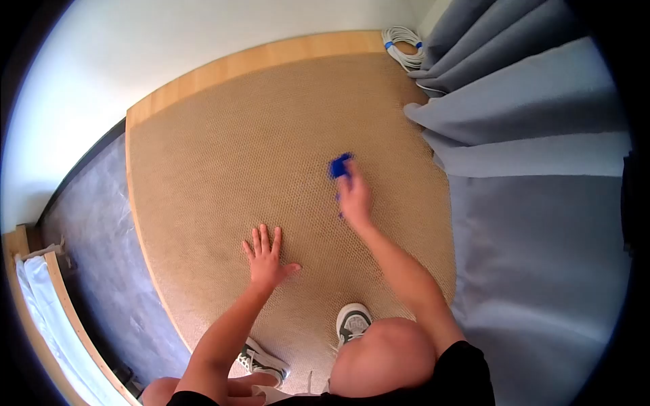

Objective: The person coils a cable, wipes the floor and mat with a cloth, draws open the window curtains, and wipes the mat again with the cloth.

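My left hand [266, 260] lies flat on the tan woven mat [203, 149], fingers spread, with nothing in it. Farther forward and to the right, my right hand [355, 195] is closed on a blue cloth [340, 166]. Most of the cloth shows beyond the fingertips, and small blue bits show at the hand's left side. The hand and cloth are blurred, and the cloth appears to be on or just over the mat.
Grey curtains [528, 108] hang along the right side. A coiled white cable [403, 49] lies at the mat's far right corner. My shoes [353, 321] rest on the near part of the mat. A wooden frame with white fabric [51, 298] stands at left.
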